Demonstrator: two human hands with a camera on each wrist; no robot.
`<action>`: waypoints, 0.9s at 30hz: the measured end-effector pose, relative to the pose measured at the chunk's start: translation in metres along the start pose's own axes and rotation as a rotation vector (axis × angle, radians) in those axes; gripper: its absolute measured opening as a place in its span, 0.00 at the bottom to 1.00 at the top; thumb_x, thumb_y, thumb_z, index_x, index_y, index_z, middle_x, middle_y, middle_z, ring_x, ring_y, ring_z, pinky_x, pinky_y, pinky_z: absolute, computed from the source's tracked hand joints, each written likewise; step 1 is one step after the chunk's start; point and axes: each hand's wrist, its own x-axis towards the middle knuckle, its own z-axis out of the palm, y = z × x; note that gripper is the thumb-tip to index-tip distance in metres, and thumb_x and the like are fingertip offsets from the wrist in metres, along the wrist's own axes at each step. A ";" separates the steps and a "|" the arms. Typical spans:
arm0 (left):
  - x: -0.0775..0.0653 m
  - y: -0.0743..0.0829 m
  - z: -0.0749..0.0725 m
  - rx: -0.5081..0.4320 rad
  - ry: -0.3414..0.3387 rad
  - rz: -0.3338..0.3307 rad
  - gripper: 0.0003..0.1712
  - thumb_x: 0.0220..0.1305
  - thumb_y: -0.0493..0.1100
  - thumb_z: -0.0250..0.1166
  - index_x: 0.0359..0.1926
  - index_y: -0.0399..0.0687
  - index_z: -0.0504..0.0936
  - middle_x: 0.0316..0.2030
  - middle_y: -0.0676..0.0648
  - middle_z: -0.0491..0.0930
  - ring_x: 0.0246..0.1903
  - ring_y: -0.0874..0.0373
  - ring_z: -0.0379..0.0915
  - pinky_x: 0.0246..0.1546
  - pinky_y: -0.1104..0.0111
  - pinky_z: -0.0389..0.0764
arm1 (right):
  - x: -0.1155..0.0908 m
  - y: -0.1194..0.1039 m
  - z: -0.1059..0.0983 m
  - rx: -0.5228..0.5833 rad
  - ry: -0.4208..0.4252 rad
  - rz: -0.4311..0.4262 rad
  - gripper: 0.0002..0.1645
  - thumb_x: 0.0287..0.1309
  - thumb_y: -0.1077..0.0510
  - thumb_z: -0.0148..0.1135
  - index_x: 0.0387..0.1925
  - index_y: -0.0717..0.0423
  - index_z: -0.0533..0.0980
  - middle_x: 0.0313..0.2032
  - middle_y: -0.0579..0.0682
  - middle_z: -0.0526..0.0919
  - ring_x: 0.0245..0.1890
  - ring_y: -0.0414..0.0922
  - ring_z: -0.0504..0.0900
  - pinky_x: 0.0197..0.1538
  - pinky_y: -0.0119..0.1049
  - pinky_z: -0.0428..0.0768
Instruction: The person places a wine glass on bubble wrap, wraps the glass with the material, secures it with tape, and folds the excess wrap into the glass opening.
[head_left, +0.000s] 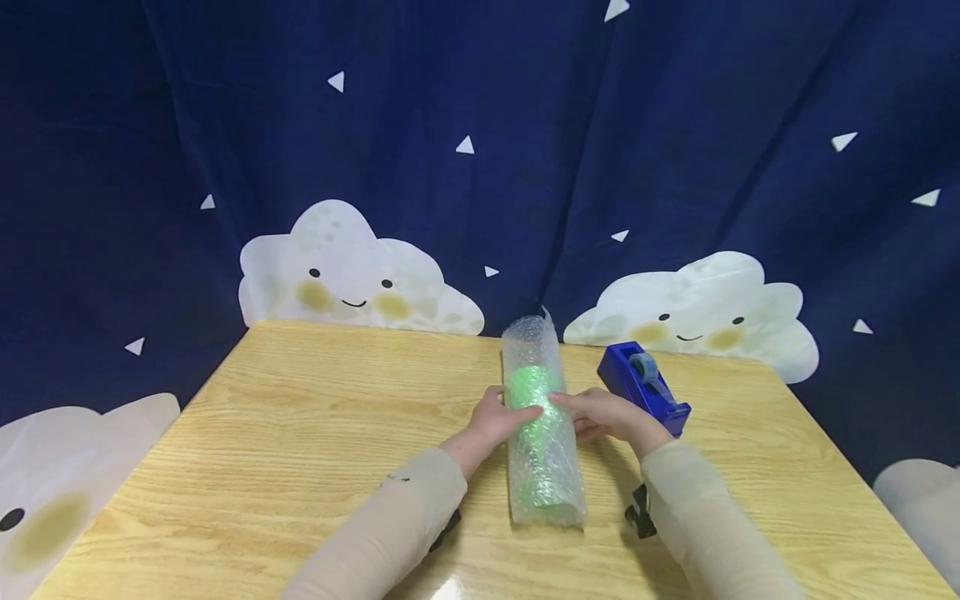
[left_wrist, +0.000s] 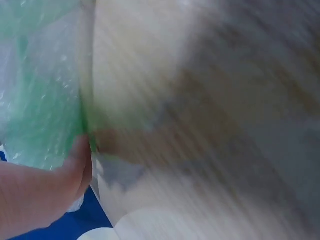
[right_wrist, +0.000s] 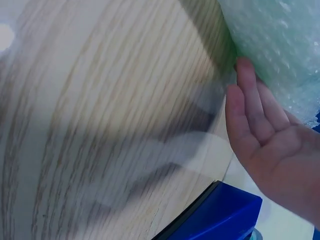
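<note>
A bubble-wrapped green cylinder (head_left: 540, 462) lies lengthwise on the wooden table, with loose clear wrap past its far end. From the left my left hand (head_left: 495, 419) holds it, thumb across the top and fingers at its side. On the other side my right hand (head_left: 606, 412) also grips the bundle, its thumb on the wrap. In the left wrist view, part of the left hand (left_wrist: 42, 187) meets the wrap's edge. The right wrist view has the fingers of the right hand (right_wrist: 275, 137) slightly bent against the wrap's side; its thumb is hidden there.
A blue tape dispenser (head_left: 647, 385) with a roll of tape stands just right of the right hand. The wooden table (head_left: 337, 417) ends at a dark blue curtain (head_left: 420, 167) printed with clouds. Black wrist mounts show under both sleeves.
</note>
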 end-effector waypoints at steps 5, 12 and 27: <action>-0.001 0.001 -0.007 -0.040 -0.059 -0.040 0.49 0.52 0.52 0.69 0.64 0.25 0.58 0.59 0.31 0.67 0.57 0.41 0.67 0.61 0.53 0.69 | -0.001 -0.002 0.005 -0.015 0.038 -0.025 0.43 0.62 0.38 0.52 0.58 0.73 0.67 0.48 0.62 0.81 0.47 0.48 0.82 0.53 0.45 0.79; -0.004 0.005 -0.014 0.008 -0.073 0.012 0.44 0.50 0.53 0.70 0.61 0.29 0.65 0.52 0.35 0.75 0.49 0.46 0.74 0.54 0.56 0.75 | -0.010 -0.006 0.001 -0.031 0.032 -0.112 0.37 0.63 0.40 0.53 0.58 0.69 0.68 0.48 0.57 0.81 0.46 0.44 0.80 0.55 0.46 0.78; -0.015 0.022 -0.035 0.032 -0.024 0.311 0.51 0.51 0.49 0.72 0.70 0.43 0.53 0.63 0.39 0.66 0.60 0.45 0.66 0.59 0.55 0.72 | -0.032 -0.029 0.005 -0.006 0.217 -0.296 0.44 0.58 0.45 0.61 0.66 0.61 0.54 0.62 0.67 0.68 0.61 0.60 0.69 0.63 0.58 0.66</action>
